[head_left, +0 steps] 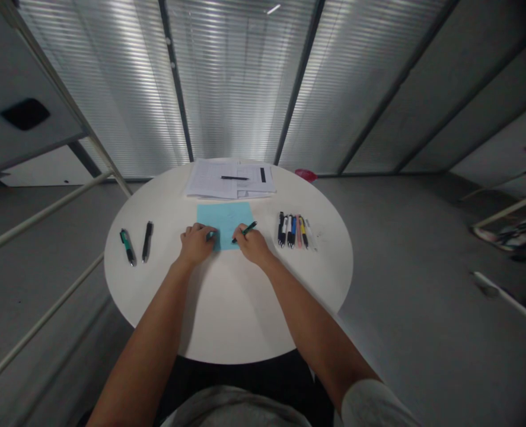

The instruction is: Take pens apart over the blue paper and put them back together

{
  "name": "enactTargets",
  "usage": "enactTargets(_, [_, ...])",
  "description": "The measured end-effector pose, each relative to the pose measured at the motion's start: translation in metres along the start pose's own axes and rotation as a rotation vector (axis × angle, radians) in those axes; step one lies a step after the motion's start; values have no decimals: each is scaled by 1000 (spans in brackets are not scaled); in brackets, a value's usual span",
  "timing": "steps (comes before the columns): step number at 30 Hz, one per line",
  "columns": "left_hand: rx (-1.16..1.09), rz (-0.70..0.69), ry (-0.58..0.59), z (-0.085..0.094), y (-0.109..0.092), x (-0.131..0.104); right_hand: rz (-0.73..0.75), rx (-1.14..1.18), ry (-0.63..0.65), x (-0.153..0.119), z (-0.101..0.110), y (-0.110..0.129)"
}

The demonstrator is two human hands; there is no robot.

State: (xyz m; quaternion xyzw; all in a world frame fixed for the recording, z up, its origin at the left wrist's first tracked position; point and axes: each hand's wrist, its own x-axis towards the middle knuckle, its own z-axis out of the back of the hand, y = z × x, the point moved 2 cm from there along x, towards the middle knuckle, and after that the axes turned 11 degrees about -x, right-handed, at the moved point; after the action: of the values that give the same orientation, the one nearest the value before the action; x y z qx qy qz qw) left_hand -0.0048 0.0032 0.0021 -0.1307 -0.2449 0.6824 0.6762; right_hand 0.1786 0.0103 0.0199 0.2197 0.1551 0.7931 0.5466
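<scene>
A light blue sheet of paper (224, 214) lies on the round white table (227, 308) in front of me. My right hand (250, 243) is closed around a dark green pen (249, 228), which slants with its lower end at the paper's surface. Faint marks show on the sheet, too small to read. On the paper's left edge rests my left hand (197, 242), thumb stretched inward over the sheet and fingers somewhat bent, holding nothing that I can see.
Right of the paper, several pens (293, 231) lie in a row. At the left are a green-and-black pen (127, 247) and a black pen (147, 242). Printed papers (213, 179) lie behind, with a dark pen (235, 178) on top. A metal frame (107, 157) stands left.
</scene>
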Motion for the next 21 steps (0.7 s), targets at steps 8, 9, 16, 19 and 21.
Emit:
enactTargets(8, [-6, 3, -1, -2, 3, 2, -116, -121, -17, 2, 6, -6])
enactTargets(9, [-6, 1, -3, -2, 3, 2, -114, -103, -24, 2, 6, -7])
enactTargets(16, [-3, 21, 11, -2, 4, 2, -116, 323, -223, 5, 3, -15])
enactTargets(19, [-9, 6, 9, -2, 4, 2, -171, 528, -267, 9, -2, -19])
enactTargets(21, [-11, -1, 9, -2, 4, 2, -239, 551, -269, 10, -6, -21])
